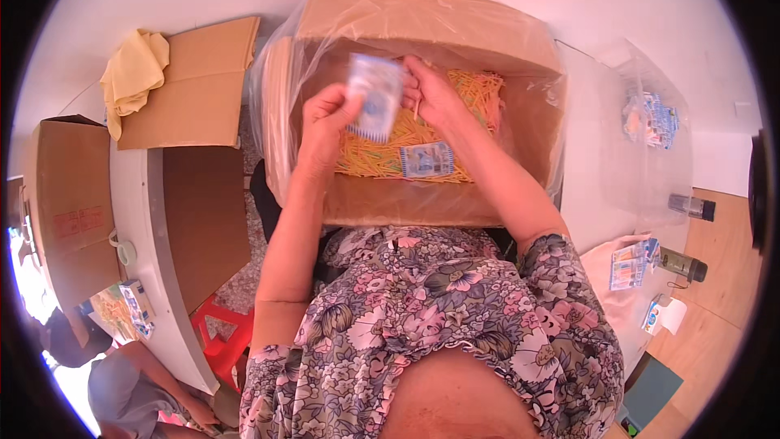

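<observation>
A clear packet with blue-and-white print, blurred by motion, is held up over a large open carton. My left hand pinches it by its left edge. Beside the packet's right edge, my right hand has its fingers curled closed, and a thin pale stick pokes down from them. Under both hands, the carton holds a heap of thin yellow and orange plastic sticks. A second blue-and-white packet lies flat on that heap.
Clear plastic film lines the carton. To the right are a clear bag of packets, more packets and two bottles. On the left, a yellow cloth lies on cardboard, above a red stool. Another person sits lower left.
</observation>
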A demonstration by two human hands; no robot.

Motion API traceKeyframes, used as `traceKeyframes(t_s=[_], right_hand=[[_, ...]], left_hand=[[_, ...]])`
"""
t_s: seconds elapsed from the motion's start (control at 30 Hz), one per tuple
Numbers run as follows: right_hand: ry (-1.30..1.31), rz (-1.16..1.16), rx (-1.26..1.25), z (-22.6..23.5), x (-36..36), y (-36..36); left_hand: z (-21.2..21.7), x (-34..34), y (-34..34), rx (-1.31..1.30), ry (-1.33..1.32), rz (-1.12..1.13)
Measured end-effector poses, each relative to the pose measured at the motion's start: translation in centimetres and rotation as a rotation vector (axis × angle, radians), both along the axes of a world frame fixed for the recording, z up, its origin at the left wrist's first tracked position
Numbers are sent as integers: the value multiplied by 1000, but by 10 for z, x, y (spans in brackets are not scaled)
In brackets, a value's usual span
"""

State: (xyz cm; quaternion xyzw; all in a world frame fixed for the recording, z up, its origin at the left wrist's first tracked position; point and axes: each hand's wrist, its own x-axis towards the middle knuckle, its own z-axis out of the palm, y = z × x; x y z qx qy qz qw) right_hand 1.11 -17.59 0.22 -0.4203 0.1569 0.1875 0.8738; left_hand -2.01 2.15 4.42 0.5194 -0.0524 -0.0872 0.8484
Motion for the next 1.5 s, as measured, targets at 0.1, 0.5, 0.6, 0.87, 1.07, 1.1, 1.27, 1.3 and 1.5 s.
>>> traceKeyframes(t_s=[0.1, 0.5, 0.6, 0.87, 1.07, 1.1, 1.27, 1.3, 1.5], right_hand=[[-131, -133, 98, 24, -24, 5], [-144, -252, -16, 48, -94, 16], [-95, -322, -66, 59, -101, -1], [-332, -124, -600, 39, -116, -38], [-498, -111, -635, 62, -130, -56], [-497, -99, -642, 71, -131, -57], [-648, 61, -822, 80, -134, -70], [-650, 68, -824, 79, -134, -70], [-616, -34, -1494, 78, -132, -53]], left_hand=[[3, -5, 0, 338, 32, -809], [8, -34, -40, 290, -66, -740], [18, -38, -50, 414, -263, -693], [15, -59, -87, 285, -199, -743], [2, -61, -99, 266, -330, -669], [7, -61, -97, 294, -351, -654], [9, -62, -95, 381, -456, -623], [9, -64, -95, 389, -498, -585], [-4, -67, -98, 526, -745, -415]])
